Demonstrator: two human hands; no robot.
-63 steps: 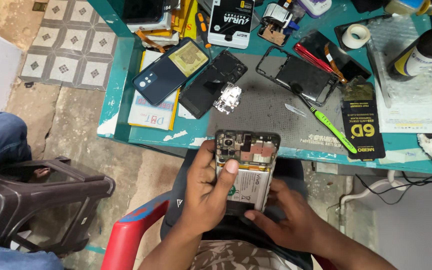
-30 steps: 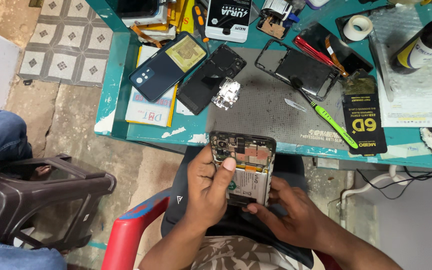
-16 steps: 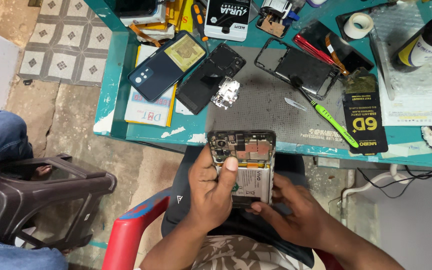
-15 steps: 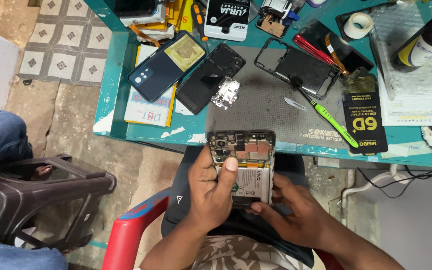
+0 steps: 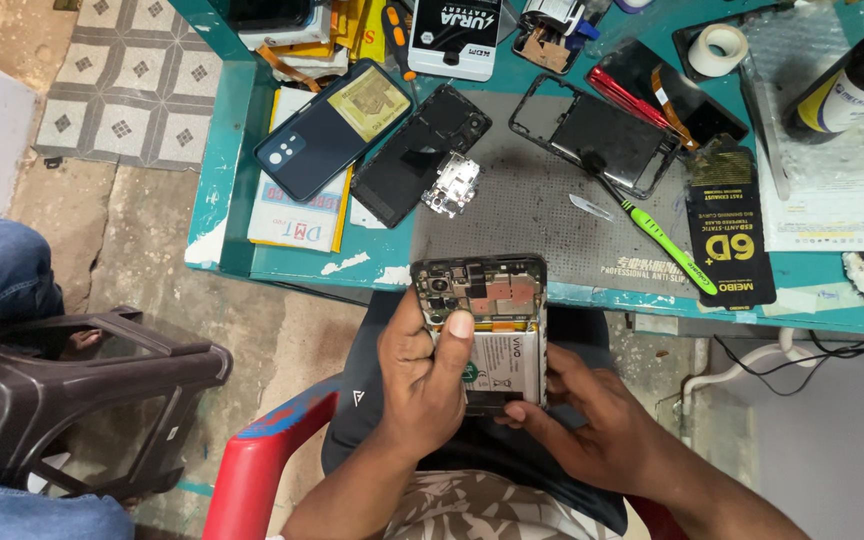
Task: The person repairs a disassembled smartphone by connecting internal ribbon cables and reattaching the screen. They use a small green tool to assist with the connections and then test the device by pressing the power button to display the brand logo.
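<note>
2 bare hands hold an opened smartphone with its back cover off, green circuit board and white battery exposed (image 5: 482, 325), just in front of the near edge of the teal worktop (image 5: 214, 190), above the person's lap. The left hand (image 5: 424, 375) wraps the phone's left side, its grip pressed around the frame with the thumb lying on the board just above the battery. The right hand (image 5: 592, 425) supports the lower right corner, fingertips (image 5: 515, 411) pinching the bottom edge.

On the worktop lies a grey anti-slip mat (image 5: 527, 215). On it rest a small silver metal shield part (image 5: 454, 185), a black phone frame with dark screen (image 5: 594, 135) and a green-handled toothbrush (image 5: 667, 245), whose head touches that frame. Just left of the mat sit a black phone back panel (image 5: 422, 150) and a dark blue phone back cover with a yellowish sheet on it (image 5: 332, 130). A black flat packet with yellow print (image 5: 727, 235) lies right of the brush, and a roll of white tape (image 5: 717, 48) sits farther back. A dark plastic stool (image 5: 82, 390) stands on the floor to the left, beside a red chair arm (image 5: 257, 470).
</note>
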